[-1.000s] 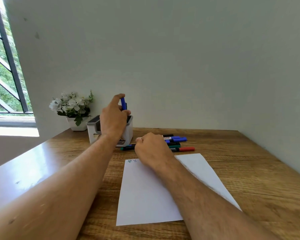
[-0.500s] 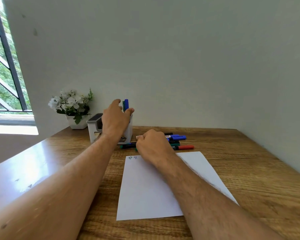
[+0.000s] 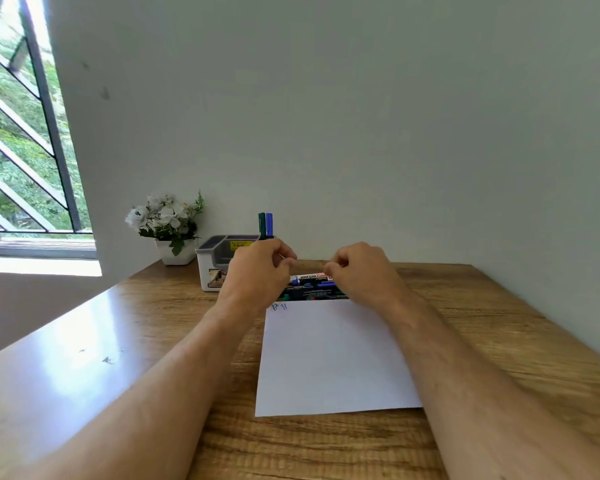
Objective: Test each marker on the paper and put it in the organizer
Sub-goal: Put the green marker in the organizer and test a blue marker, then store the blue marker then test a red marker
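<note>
Hovering loosely curled and seemingly empty over the marker pile (image 3: 312, 287) at the paper (image 3: 333, 355)'s far edge, the left hand (image 3: 257, 271) and right hand (image 3: 361, 271) look between markers — two stand in the organizer (image 3: 219, 263) — so next comes picking another.

White paper (image 3: 329, 355), green marker (image 3: 262, 225), blue marker (image 3: 269, 224), wood-grain table (image 3: 499, 341)

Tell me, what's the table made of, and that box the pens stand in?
The table looks like wood or a wood-look laminate: brown grain lines run across it, and its left part shines with window glare, so the finish is smooth and glossy. The organizer looks like white plastic with grey inner walls; its smooth, even sides suggest that.
</note>
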Available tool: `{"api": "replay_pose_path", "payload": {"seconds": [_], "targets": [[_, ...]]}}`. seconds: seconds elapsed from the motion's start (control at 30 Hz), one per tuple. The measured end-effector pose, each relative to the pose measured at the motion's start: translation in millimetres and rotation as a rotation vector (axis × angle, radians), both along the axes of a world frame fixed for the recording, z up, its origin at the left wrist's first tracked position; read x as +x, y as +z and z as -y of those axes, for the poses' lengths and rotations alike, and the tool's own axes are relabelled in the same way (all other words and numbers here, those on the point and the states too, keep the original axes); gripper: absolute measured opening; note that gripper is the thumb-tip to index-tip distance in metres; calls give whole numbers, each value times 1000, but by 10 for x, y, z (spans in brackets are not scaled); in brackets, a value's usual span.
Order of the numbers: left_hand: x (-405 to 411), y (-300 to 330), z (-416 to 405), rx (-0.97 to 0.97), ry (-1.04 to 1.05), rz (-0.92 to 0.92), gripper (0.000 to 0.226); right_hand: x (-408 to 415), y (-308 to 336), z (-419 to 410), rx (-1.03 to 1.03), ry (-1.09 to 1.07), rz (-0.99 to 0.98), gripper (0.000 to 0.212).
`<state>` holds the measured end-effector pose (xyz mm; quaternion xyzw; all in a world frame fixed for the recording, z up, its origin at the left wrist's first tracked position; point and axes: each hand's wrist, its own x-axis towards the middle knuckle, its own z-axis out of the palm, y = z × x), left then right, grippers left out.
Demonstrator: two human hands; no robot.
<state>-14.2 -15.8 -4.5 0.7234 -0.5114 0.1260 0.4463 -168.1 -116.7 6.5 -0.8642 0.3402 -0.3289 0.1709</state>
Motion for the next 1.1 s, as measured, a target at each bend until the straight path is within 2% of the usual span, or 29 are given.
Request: {"api": "replay_pose_path", "payload": {"seconds": [0.13,0.33,0.43,0.6,0.83,1.0,1.1], "targets": [[-45,-89,51,141,-37,27,3,-7,29,46,-2,35,-78,16],[-9,-172,35,232,-222,74,37,-123,30,195,-112,3,-344,22],[-1,-136,17,256,-300,51,48,-245,-99,300,-155,13,-282,22],[46,-53,-3,273,-380,117,58,-349,-191,435,-148,30,-166,18],[80,-39,-6,437,-409,178,68,-275,-197,440,-172,38,-319,12],[28,-62,26,603,-421,195,58,-231,-227,444,-193,25,-379,17],[14,-74,34,632,-427,169,56,-201,-247,449,-203,3,-385,15]]}}
